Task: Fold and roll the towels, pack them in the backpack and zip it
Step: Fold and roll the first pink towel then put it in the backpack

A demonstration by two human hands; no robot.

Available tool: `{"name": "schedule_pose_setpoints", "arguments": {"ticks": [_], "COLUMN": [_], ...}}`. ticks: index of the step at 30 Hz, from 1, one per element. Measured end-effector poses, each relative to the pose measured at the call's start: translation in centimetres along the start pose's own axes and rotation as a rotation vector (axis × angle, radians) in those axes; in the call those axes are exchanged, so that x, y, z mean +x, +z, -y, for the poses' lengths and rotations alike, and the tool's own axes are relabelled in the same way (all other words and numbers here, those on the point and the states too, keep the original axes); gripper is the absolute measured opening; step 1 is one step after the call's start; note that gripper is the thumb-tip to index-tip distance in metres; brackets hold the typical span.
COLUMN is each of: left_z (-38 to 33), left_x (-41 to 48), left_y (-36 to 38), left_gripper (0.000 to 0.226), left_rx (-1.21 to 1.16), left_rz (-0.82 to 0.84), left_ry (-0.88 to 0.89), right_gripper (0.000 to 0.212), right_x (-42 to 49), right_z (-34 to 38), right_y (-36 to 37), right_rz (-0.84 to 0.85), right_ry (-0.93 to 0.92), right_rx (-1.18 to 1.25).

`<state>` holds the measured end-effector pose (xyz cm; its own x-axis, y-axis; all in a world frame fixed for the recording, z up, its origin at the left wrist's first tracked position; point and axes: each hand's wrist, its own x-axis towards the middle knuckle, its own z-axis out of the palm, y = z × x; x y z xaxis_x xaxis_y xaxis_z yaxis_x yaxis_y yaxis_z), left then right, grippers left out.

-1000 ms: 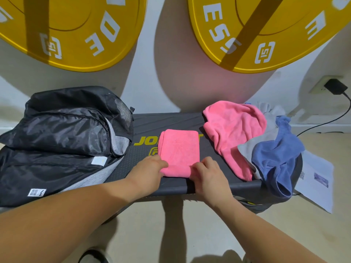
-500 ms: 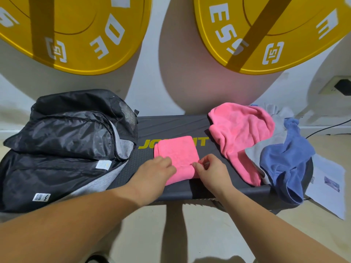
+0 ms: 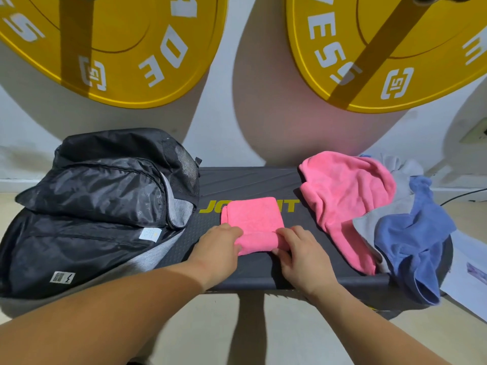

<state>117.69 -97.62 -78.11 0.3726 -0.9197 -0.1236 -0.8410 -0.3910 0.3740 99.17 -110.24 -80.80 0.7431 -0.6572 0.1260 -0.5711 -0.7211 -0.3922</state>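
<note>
Head view: nearest the camera, the left hand (image 3: 218, 248) and right hand (image 3: 300, 256) sit at opposite ends of the rolled near edge of the folded pink towel (image 3: 253, 219). The fingers of both hands curl over that edge and grip it; neither hand is released. Beyond the fingertips, the unrolled part of the towel lies flat on the black step platform (image 3: 253, 180), covering part of its yellow lettering.

Left of the left-hand fingers, the black backpack (image 3: 100, 201) lies partly on the platform, with grey lining showing at what appears to be an open compartment. Right of the right-hand fingers, and farther back, is a pile: loose pink towel (image 3: 342, 201), grey towel (image 3: 382, 217) and blue towel (image 3: 411, 233), which hangs over the platform edge.

Probable faults from this point:
- Unequal pressure between the hands: the roll would likely taper or skew.
- Slack in the first turn: the roll may unwind once let go.
- Overhanging blue towel: it could slide to the floor if the pile is disturbed.
</note>
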Motion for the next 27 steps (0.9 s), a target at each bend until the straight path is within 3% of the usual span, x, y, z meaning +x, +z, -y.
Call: {"name": "schedule_pose_setpoints", "arguments": {"ticks": [5,8,10,13,15,18,20,22,24,27], "left_z": [0.2,0.3,0.1,-0.2,-0.1,0.4,0.5,-0.1,-0.7,-0.9], "left_x": [-0.5,-0.3,-0.4,-0.3,0.0,0.3,0.4,0.1,-0.4,-0.5], "left_y": [-0.4,-0.7,-1.0,-0.8,-0.6,-0.8,-0.6,-0.2,0.3,0.3], "left_gripper": [0.052,0.051,0.045,0.018,0.007,0.015,0.019,0.023,0.018,0.034], "left_rx": [0.084,-0.001,-0.144,-0.414,-0.461,-0.211,0.078,0.264,0.361,0.408], "left_rz": [0.077,0.048,0.052,0.091,0.066,-0.095,-0.175,-0.152,-0.110,-0.052], "left_ry": [0.039,0.019,-0.045,-0.203,-0.262,-0.153,0.192,0.459,0.496,0.368], "right_gripper": [0.025,0.014,0.010,0.019,0.025,0.031,0.031,0.030,0.029,0.036], "right_x": [1.8,1.9,1.7,1.7,2.0,2.4,2.4,2.1,1.5,0.3], "right_z": [1.1,0.9,0.8,0.5,0.4,0.8,1.2,1.7,1.7,1.2], "right_y": [-1.4,-1.9,-2.0,-1.8,-1.7,-1.7,-1.6,-1.5,-1.3,-1.0], "right_rz": [0.075,0.098,0.105,0.104,0.085,0.011,-0.053,-0.069,-0.058,0.039], "right_ry": [0.211,0.339,0.407,0.519,0.569,0.548,0.469,0.390,0.324,0.227], "right_rx": [0.298,0.446,0.473,0.470,0.431,0.380,0.343,0.288,0.272,0.250]}}
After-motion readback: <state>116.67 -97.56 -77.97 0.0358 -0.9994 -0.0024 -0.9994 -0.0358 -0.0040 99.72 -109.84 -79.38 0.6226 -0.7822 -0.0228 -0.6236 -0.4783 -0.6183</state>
